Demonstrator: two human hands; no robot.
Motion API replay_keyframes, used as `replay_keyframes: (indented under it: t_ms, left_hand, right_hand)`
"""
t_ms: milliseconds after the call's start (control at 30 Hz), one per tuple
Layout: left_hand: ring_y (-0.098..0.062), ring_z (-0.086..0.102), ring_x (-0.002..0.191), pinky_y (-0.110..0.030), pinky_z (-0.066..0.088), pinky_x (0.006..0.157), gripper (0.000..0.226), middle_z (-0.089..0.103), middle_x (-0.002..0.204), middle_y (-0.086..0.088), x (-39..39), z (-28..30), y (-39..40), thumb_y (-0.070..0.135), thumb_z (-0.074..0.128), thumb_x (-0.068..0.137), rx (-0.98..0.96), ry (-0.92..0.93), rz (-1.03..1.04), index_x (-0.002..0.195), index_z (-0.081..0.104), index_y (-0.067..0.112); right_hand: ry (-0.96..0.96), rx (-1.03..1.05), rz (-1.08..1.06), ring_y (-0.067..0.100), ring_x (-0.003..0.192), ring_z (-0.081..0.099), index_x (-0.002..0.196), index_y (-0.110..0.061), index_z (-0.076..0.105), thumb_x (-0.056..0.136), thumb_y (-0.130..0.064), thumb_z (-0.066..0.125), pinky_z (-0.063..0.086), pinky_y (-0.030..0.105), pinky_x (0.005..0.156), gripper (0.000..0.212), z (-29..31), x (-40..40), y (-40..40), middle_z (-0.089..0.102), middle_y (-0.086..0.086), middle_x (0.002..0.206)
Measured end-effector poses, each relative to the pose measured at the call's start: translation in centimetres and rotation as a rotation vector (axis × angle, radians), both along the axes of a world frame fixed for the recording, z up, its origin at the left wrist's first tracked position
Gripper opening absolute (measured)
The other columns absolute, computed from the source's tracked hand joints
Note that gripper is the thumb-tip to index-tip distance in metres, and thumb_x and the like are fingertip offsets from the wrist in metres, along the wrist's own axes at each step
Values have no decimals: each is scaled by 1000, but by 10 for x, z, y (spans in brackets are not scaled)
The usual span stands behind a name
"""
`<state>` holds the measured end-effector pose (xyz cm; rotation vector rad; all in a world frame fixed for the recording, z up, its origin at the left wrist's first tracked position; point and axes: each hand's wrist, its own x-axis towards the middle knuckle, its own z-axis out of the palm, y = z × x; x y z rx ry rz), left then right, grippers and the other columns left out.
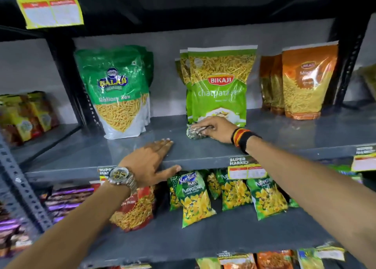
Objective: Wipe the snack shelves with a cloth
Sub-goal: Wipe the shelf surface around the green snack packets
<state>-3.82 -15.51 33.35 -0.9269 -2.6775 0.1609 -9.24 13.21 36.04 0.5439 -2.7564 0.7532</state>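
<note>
A grey metal snack shelf [284, 134] runs across the middle of the view. My right hand [217, 129] presses a small crumpled, patterned cloth [194, 131] onto the shelf, right in front of a light green Bikaji pouch [218, 89]. My left hand [150, 160] lies flat on the shelf's front edge, fingers spread on top and thumb hooked under the lip. It holds nothing. A watch is on the left wrist and dark bands are on the right wrist.
A green Balaji sev pouch [118, 89] stands at the left and orange Bikaji pouches [305, 87] at the right. Green puffcorn bags [195, 197] and a red bag [134, 207] fill the shelf below. Price tags [247, 170] hang on the front edge. Black uprights [67, 75] frame the bay.
</note>
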Motion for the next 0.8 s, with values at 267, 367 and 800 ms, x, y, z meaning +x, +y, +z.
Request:
replay_keyframes:
  t_ms: [267,367,800]
  left_hand:
    - [-20,32,150,-35,25,120,93,30,165,-3,13,6,1,79,29,92,21,-1,-11,160,23,17]
    - [-22,36,148,-39,31,118,94,33,164,-5,12,5,-1,80,27,91,34,7,-19,159,27,15]
    - [-25,38,147,-39,31,118,97,36,163,-8,4,0,-4,83,24,90,35,36,-55,158,29,13]
  right_hand:
    - [-160,-101,119,19,114,63,126,-31,64,95,-9,57,51,24,93,38,12,65,-14,64,0,130]
    - [-189,-162,124,3,104,64,126,-19,65,92,-8,62,48,12,90,36,30,83,-6,66,-6,125]
    - [-152,-40,46,7,111,57,129,-25,63,97,-12,56,45,17,91,35,16,100,-11,59,-7,126]
